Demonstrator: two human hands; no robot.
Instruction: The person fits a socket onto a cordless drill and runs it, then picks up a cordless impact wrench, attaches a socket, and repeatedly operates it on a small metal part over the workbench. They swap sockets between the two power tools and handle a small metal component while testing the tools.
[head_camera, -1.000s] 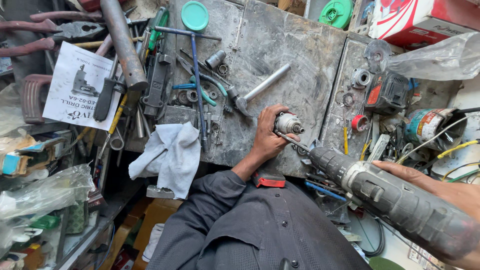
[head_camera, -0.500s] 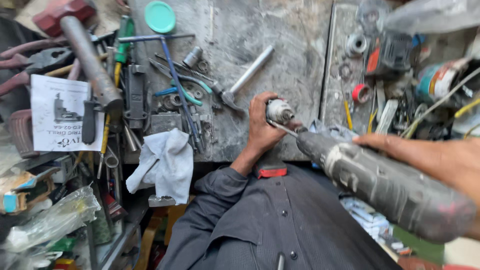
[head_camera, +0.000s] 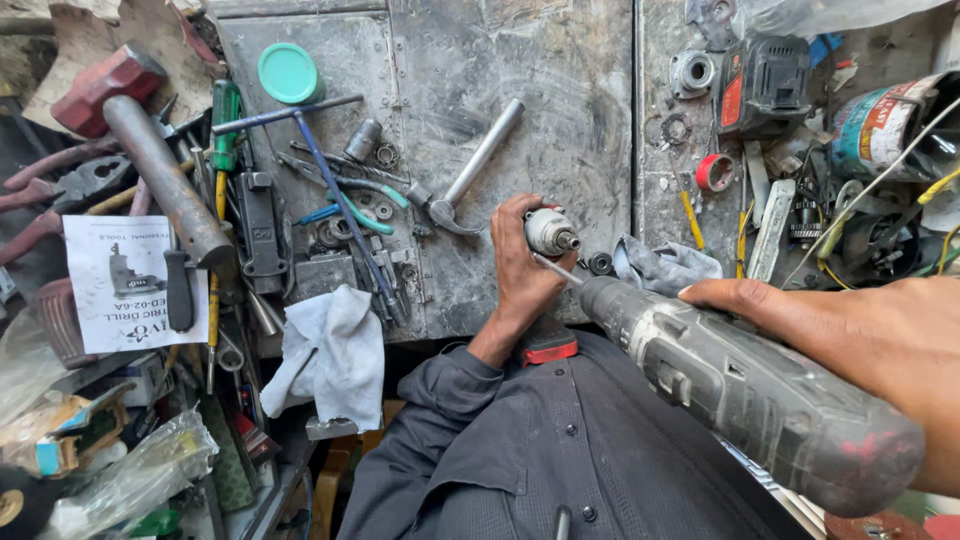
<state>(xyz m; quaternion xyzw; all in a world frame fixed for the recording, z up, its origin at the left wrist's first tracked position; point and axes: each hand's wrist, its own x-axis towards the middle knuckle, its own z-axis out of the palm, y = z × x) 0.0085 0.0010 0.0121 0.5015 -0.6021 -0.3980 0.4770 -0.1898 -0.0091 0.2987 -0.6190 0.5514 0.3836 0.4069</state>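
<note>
Overhead, a scratched grey metal workbench (head_camera: 480, 150) fills the far side, crowded on the left with a big hammer (head_camera: 150, 150), a white rag (head_camera: 325, 355) and a round green lid (head_camera: 288, 73), and on the right with small parts. Near the right edge, the right hand (head_camera: 860, 340) grips a worn grey power tool (head_camera: 740, 385), whose long body runs from near right up to far left, its thin tip towards a small metal chuck (head_camera: 551, 232). At the bench's near edge, the left hand (head_camera: 520, 265) is clenched around that chuck, its nose pointing right.

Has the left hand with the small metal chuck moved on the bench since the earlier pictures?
No. The left hand holds the chuck at the same place, just right of the small hammer; only the camera shifted.
</note>
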